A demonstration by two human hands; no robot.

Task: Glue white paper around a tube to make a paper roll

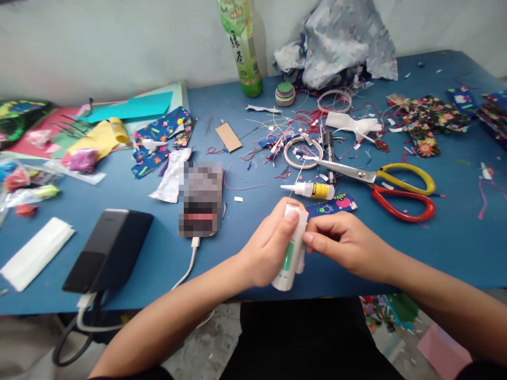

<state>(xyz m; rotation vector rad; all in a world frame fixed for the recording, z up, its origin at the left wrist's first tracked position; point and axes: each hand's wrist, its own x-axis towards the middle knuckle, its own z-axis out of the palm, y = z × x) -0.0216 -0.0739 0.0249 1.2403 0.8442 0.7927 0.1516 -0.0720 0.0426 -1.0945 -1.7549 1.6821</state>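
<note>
My left hand (269,248) is wrapped round a white tube with a green label (290,258), held near the table's front edge. My right hand (340,240) pinches the same tube from the right side, thumb and fingers pressed against it. Just beyond the hands lie a small glue bottle with a yellow label (311,190) and a strip of blue patterned fabric (331,205). Scissors with yellow and red handles (390,186) lie to the right of them.
A phone (200,198) on a cable and a black power bank (109,248) sit left of the hands. A green bottle (243,47), crumpled fabric (340,42), tape rings (303,152), thread scraps and coloured paper (130,108) cover the blue table (455,253).
</note>
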